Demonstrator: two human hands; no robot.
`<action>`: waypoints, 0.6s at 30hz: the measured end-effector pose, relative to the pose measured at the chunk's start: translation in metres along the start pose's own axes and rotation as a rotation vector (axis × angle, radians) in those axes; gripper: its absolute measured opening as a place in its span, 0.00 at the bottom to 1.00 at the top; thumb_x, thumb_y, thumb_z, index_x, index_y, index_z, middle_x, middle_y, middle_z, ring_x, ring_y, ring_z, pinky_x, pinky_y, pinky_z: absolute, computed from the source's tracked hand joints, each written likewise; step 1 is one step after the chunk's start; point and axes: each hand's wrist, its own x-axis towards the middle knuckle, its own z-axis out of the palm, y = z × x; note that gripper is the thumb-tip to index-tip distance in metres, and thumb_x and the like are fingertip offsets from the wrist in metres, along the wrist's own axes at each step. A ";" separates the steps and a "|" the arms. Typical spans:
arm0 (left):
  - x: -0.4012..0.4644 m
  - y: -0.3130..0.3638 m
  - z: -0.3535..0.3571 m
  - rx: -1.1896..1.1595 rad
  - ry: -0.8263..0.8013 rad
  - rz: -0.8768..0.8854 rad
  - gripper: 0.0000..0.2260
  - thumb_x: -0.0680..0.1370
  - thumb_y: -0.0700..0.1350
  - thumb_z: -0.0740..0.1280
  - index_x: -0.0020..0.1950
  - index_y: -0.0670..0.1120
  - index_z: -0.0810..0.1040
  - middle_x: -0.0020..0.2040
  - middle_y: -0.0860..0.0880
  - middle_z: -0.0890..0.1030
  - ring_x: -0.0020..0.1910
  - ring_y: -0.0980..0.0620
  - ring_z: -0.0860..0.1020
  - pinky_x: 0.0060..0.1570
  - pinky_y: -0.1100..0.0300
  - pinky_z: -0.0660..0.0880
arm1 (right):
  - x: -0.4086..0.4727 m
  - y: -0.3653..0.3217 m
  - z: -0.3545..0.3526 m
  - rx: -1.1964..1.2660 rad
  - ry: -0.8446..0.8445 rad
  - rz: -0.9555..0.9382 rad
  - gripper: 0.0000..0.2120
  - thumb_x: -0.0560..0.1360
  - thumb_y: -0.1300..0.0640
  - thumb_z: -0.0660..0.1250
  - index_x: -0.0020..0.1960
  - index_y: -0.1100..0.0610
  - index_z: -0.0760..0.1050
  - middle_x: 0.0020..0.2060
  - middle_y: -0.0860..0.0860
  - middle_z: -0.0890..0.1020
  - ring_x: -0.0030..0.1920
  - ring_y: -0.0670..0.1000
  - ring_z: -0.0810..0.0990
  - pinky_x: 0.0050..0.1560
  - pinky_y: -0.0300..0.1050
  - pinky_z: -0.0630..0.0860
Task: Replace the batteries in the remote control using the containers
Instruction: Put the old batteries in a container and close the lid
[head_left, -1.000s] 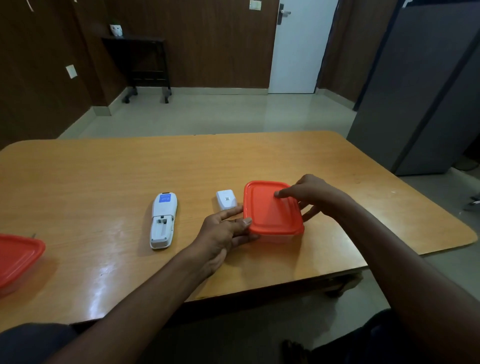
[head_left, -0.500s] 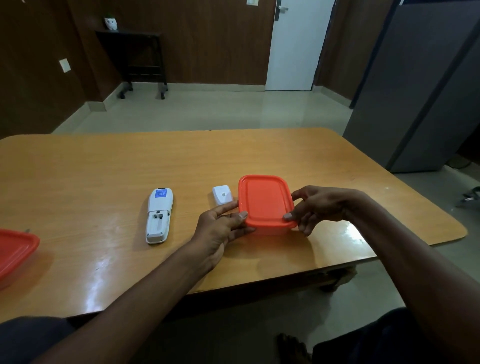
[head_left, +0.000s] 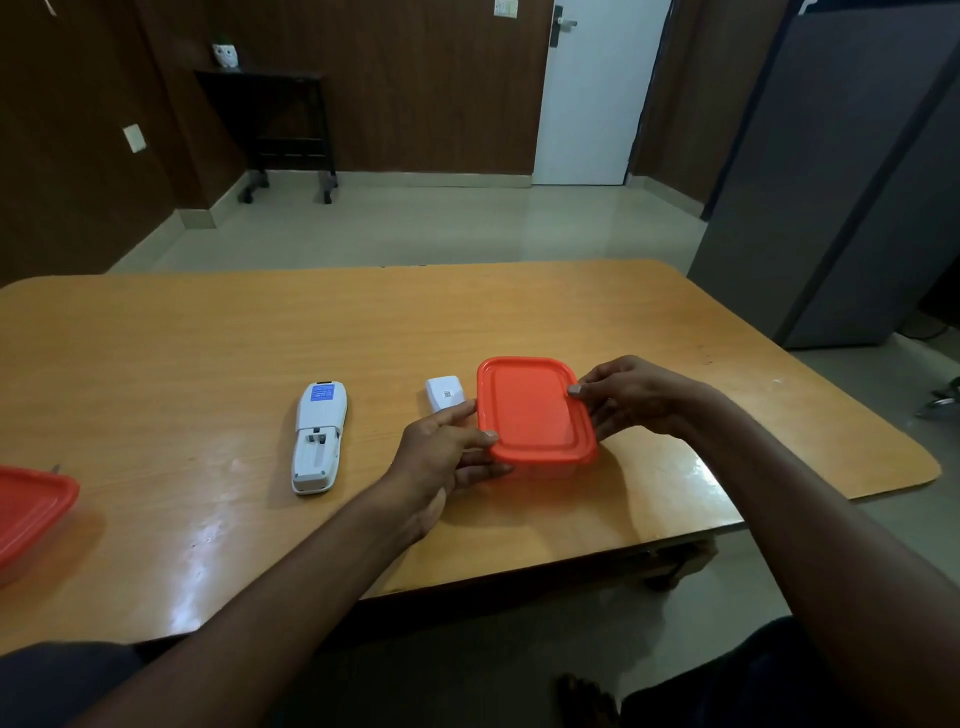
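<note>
Hands: left hand (head_left: 441, 452) and right hand (head_left: 631, 397) are gripping opposite ends of the lidded orange rectangular plastic container (head_left: 535, 410) on the wooden counter (head_left: 208, 332), fingers clamped on it, likely bracing to pry the lid.
Remote: white plastic remote control (head_left: 318, 436) is lying face down, compartment open, small white battery cover (head_left: 444, 393) beside the container.

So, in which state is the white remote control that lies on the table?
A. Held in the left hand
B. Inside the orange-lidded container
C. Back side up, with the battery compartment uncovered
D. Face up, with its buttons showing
C: the remote control lies alone on the table, back side up, battery compartment uncovered; the small white cover lies apart from it.
</note>
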 end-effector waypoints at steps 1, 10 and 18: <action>0.002 0.002 -0.001 0.010 0.004 -0.004 0.23 0.75 0.27 0.67 0.70 0.40 0.74 0.49 0.39 0.84 0.36 0.44 0.84 0.38 0.50 0.85 | 0.001 -0.001 0.001 0.002 -0.008 0.016 0.14 0.78 0.60 0.70 0.58 0.69 0.76 0.41 0.62 0.82 0.38 0.58 0.84 0.38 0.51 0.85; 0.004 0.008 -0.005 0.102 -0.008 -0.014 0.18 0.75 0.28 0.66 0.63 0.42 0.79 0.49 0.38 0.84 0.34 0.45 0.84 0.34 0.52 0.85 | 0.000 -0.010 0.009 -0.128 0.046 -0.007 0.12 0.80 0.55 0.67 0.58 0.64 0.77 0.51 0.60 0.81 0.47 0.60 0.85 0.39 0.52 0.84; 0.001 0.009 -0.002 0.222 -0.009 -0.003 0.13 0.75 0.29 0.66 0.50 0.44 0.85 0.37 0.44 0.84 0.30 0.49 0.80 0.30 0.57 0.81 | 0.024 -0.015 0.018 -0.201 0.170 -0.135 0.09 0.79 0.50 0.69 0.48 0.55 0.83 0.45 0.54 0.84 0.40 0.51 0.82 0.34 0.41 0.77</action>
